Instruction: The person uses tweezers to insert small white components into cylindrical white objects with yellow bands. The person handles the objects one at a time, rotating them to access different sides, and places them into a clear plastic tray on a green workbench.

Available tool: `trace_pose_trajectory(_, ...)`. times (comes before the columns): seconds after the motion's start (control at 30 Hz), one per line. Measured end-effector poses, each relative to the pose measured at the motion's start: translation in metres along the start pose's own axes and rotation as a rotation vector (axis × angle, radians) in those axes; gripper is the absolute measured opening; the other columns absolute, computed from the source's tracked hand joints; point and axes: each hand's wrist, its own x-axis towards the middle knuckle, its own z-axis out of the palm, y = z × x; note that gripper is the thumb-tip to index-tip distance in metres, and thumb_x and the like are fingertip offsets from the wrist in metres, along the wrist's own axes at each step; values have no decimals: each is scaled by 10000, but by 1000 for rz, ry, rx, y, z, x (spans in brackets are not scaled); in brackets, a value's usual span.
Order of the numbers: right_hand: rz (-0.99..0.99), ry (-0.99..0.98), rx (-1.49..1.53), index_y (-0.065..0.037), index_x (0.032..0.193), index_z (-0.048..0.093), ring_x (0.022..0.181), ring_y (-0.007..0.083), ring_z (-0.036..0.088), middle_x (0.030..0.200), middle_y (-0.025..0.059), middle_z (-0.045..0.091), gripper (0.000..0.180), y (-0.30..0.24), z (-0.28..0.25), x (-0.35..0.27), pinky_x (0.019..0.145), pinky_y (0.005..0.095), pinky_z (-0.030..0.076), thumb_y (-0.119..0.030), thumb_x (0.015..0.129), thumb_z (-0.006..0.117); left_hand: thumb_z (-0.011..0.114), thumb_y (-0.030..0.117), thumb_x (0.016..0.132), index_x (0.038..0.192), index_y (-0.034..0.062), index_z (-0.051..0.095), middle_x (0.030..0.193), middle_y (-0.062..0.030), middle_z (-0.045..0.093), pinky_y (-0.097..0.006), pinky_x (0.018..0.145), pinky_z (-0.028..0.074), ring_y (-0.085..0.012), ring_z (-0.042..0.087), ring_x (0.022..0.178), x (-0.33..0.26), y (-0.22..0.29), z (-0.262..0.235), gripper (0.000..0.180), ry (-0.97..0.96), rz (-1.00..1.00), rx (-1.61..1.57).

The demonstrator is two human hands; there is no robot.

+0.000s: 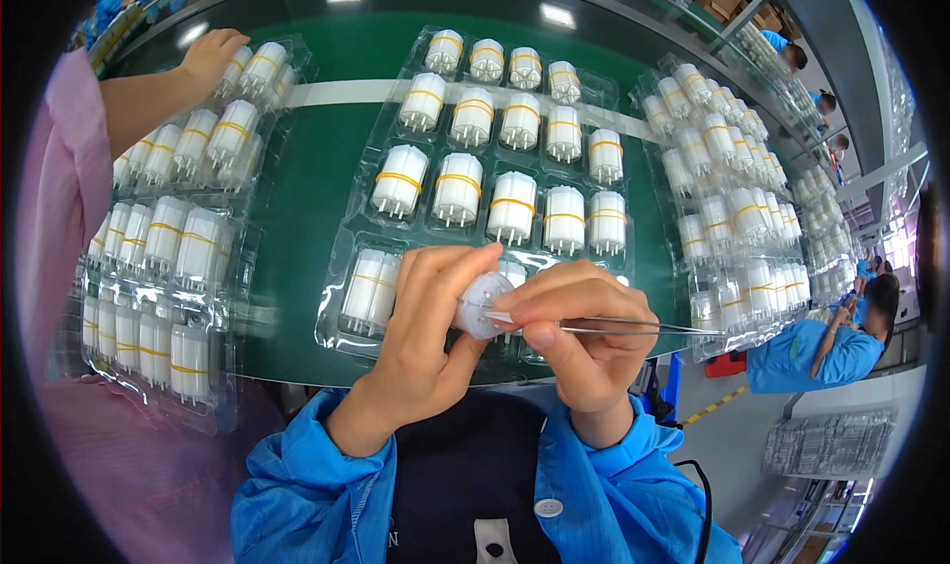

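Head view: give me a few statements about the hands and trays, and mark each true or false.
1. The left hand holds a white cylindrical part. True.
2. The right hand holds scissors. False: it pinches metal tweezers.
3. The tweezers' tip is at the held part. True.
4. The clear blister tray in the middle is empty. False: it holds rows of white parts with yellow bands.
5. The belt surface is red. False: green.
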Motion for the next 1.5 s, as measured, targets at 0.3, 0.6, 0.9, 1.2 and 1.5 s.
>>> trace_pose_trajectory(0.3,25,11,-55,38,871,695,753,233,677,858,157,704,103,0,1,1,666,309,532,53,769,706,661,-111,691,1331,-25,492,1144,-191,536,-402,847,434,-350,518,983,0,-1,0,667,-21,-4,19)
trace_pose_trajectory(0.6,-33,-102,-192,29,875,701,776,242,684,868,132,710,134,-9,-4,8,702,332,546,21,746,734,682,-59,723,1342,-35,485,1132,-196,562,-405,858,443,-344,537,990,1,-2,-3,650,-47,58,88)
trace_pose_trajectory(0.9,1,-45,-57,35,904,716,812,250,694,884,167,709,163,-4,-9,6,757,332,558,8,746,744,674,-84,704,1358,-46,465,1149,-199,561,-408,882,438,-352,533,1020,2,0,-7,688,-117,-14,-94)
trace_pose_trajectory(1.2,15,-71,-73,28,899,713,804,238,695,879,157,711,148,-3,-11,7,720,316,558,26,752,730,674,-85,699,1354,-45,474,1159,-196,560,-408,884,438,-354,532,1025,2,1,-10,686,-147,-10,-91)
trace_pose_trajectory(1.5,29,-29,-52,12,907,713,777,218,689,863,148,707,133,2,-9,3,675,288,536,41,778,708,680,-82,692,1340,-49,492,1157,-198,564,-409,876,440,-356,533,1019,1,2,-8,676,-127,-29,-112)
